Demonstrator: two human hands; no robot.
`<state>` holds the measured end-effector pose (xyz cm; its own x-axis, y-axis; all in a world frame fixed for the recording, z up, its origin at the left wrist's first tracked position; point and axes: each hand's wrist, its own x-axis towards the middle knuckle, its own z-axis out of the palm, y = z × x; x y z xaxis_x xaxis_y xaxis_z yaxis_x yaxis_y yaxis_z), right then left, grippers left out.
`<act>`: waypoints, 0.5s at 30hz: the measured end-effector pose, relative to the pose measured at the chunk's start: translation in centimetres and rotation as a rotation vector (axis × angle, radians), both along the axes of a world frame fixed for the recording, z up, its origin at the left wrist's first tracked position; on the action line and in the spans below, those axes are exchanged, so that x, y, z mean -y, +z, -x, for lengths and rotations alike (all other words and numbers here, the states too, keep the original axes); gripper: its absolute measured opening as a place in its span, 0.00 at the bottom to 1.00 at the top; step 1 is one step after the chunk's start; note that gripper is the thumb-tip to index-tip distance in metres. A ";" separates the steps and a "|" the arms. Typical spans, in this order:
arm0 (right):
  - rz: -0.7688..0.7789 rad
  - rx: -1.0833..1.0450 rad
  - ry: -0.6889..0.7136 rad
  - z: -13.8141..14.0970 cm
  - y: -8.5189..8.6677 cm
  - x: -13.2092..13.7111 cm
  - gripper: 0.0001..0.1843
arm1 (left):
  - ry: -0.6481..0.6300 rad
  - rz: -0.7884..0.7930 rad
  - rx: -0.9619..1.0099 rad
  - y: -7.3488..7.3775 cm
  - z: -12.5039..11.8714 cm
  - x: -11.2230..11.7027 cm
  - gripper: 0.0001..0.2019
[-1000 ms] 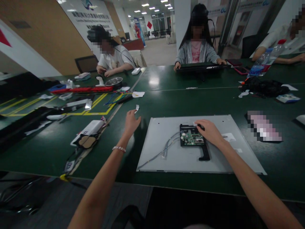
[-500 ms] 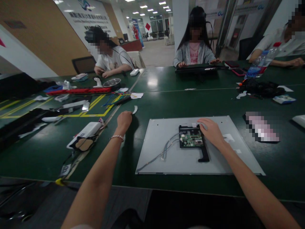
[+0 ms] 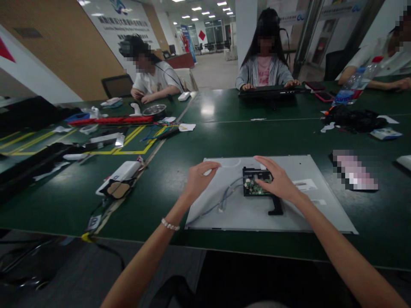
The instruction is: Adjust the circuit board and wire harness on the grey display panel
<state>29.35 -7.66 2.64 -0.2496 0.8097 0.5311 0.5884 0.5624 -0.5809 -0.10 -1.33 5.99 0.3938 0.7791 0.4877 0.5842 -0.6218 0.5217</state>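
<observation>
A grey metal panel (image 3: 205, 218) lies flat on the green table before me. On it sits a black plastic bracket (image 3: 275, 207) with a green circuit board (image 3: 252, 187), and grey cables (image 3: 226, 196) run from its left side. My left hand (image 3: 199, 177) is above the panel's left edge, thumb and fingertips pinched on a thin, pale, curved strip of tape (image 3: 234, 163). Over the right part of the board hovers my right hand (image 3: 278, 179), thumb and fingers spread with nothing between them. It hides part of the board and bracket.
Left of the panel lies a white battery pack (image 3: 123, 175) with wires. A blurred pink phone (image 3: 355, 171) is to the right. Plastic bottles (image 3: 353, 87) and a black bundle (image 3: 355, 119) stand farther right. Co-workers sit across the table, one with hands on a black panel (image 3: 272, 92).
My left hand has come right, from the bare table to the panel's edge, with the strip. My right hand has let go of the bracket's upper right corner and spread over the board.
</observation>
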 end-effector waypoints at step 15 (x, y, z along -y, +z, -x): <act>-0.026 0.001 0.238 3.1 1.9 2.5 0.16 | -0.090 0.108 0.089 -0.5 -1.1 3.6 0.09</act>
